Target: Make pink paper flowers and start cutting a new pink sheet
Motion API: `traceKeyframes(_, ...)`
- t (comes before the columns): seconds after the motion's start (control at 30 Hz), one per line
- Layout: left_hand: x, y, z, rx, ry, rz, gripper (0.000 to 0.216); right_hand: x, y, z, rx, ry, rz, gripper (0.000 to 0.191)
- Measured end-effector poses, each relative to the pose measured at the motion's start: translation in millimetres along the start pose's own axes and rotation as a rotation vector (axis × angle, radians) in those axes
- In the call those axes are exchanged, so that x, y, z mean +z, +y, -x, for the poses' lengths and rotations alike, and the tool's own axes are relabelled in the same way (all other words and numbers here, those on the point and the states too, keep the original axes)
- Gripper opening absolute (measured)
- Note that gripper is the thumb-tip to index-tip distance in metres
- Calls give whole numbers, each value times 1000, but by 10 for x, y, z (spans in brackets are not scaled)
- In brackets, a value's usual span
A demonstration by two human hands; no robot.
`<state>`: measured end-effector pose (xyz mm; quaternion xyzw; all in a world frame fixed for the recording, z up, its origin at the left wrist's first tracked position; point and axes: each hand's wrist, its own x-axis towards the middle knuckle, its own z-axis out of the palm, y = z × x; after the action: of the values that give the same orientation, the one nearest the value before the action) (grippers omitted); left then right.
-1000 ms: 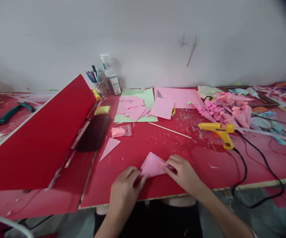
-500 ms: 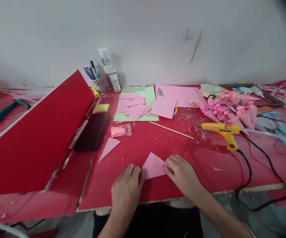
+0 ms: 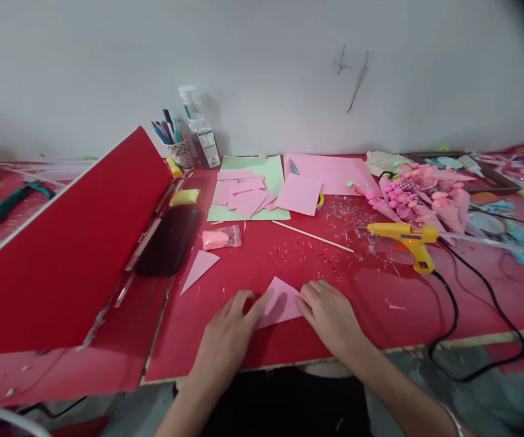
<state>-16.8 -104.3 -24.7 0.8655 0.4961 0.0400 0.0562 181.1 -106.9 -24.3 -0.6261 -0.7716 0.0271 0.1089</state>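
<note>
Okay, my right grip (image 3: 332,315) pinches the right corner of a folded pink paper (image 3: 282,308), thumb and fingers together. My left grip (image 3: 230,325) is loose, thumb parted from fingers, thumb over the paper's left edge; can't tell if it touches. Paper sits between both hands on the red counter (image 3: 237,273), near the front edge, one point facing away from me. Left and a bit beyond: pink triangle (image 3: 201,269), clear bag (image 3: 219,238) with something pink inside, dark flat slab (image 3: 166,243). Farther back: thin stick (image 3: 313,236) lying aslant, then pink paper pieces (image 3: 250,200) loosely overlapping on a green sheet (image 3: 253,164). Right side: yellow glue gun (image 3: 410,237) on its side; just behind it, heaped pink cones (image 3: 426,194).
</note>
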Motion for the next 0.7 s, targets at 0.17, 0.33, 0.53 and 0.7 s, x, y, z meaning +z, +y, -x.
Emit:
traceKeyframes(0.17,-134,-345,-89,296,-109,23,45,2,7,4,-13,-1,16,20)
traceKeyframes(0.33,-204,-531,-214,445,-190,27,51,0,-5,1,-14,-10,53,16)
traceKeyframes(0.53,-342,-533,-296,482,-246,40,54,4,-15,-7,-62,31,91,11)
traceKeyframes(0.7,-371,-517,-289,464,-249,60,56,-33,-85,22,-402,50,79,30)
